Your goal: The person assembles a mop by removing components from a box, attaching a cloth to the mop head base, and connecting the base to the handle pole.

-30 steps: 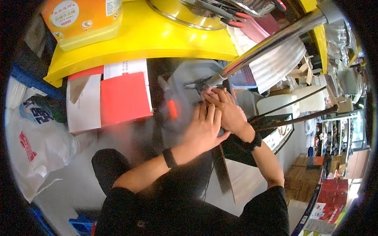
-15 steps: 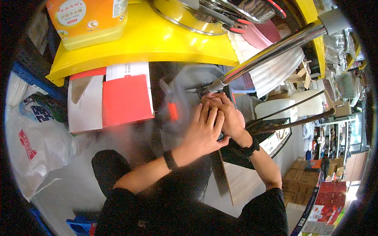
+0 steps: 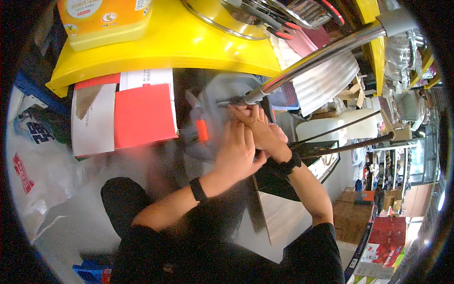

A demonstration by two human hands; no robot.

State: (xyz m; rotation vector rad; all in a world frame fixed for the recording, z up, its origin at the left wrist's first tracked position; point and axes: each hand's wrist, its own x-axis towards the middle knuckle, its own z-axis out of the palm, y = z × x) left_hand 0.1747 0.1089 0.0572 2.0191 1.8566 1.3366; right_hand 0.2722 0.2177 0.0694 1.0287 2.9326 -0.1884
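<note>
Head view: left hand [image 3: 235,152] and right hand [image 3: 262,133] pressed together by the foot of a metal pole [image 3: 321,62]

The right hand slants up and to the left, its palm side turned down, crossing over the fingertips of the left. The left hand's fingers lie close together and bent, with the thumb standing apart toward the right. Whether anything is pinched between them I cannot tell. A pinkish thing [image 3: 278,132] shows at the right hand's outer edge, too unclear to identify. A black band [image 3: 197,189] circles the left wrist, a black watch [image 3: 291,164] the right.

Both hands are above a grey bucket [image 3: 243,82], nearer its right rim than its left. The pole slopes down from the upper right, and its lower end sits over the bucket, just beyond the fingertips. An orange clip [image 3: 202,131] marks the bucket's left side.

Behind the bucket runs the front edge of a yellow shelf [image 3: 189,57]. An orange and yellow jug [image 3: 106,28] stands near the shelf's left corner; handled utensils [image 3: 281,34] lie toward its right end. Below the left part of that edge is a red and white box [image 3: 144,116]. A blue-purple basket [image 3: 285,98] sits just right of the bucket.
</note>
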